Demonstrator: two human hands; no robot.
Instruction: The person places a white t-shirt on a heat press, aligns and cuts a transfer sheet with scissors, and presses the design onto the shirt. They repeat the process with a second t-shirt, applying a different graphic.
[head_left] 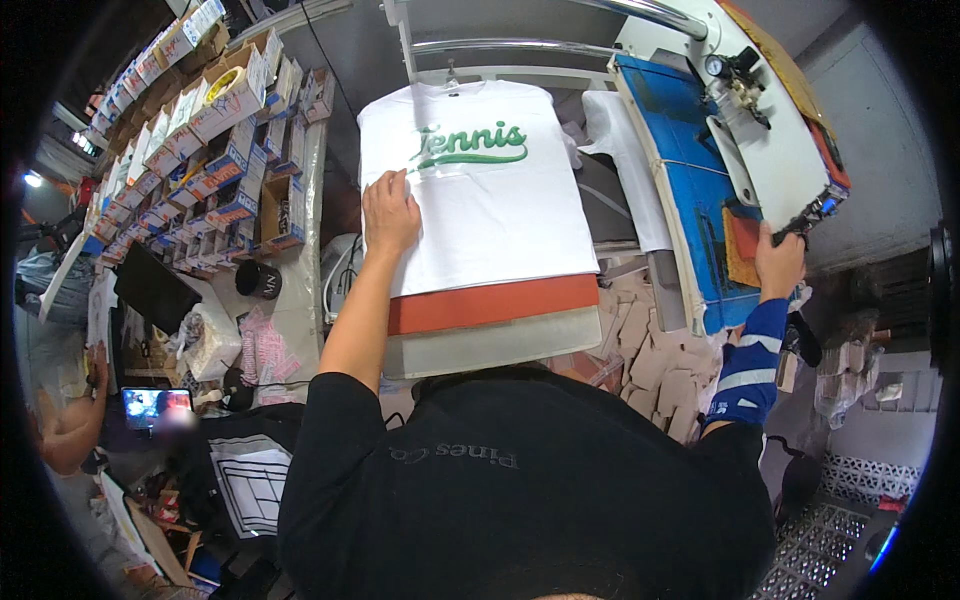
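A white T-shirt point(490, 215) with green script lettering lies flat over a red-orange pad point(495, 310) on a pale board point(470, 350). My left hand point(390, 210) rests on the shirt below the lettering, fingers spread slightly. My right hand point(780, 260) grips a black handle point(795, 235) on the white machine point(770, 150) at the right, over a blue board point(690, 210) with orange and yellow pieces. A blue sleeve with white bands point(745, 365) covers my right forearm.
Stacked small boxes point(215, 150), a black mug point(258, 280), a dark screen point(155, 285) and a lit phone point(157, 408) are at left, beside another person's arm point(65, 440). Steel rails point(510, 47) cross behind the shirt. Beige pieces point(650, 385) lie below.
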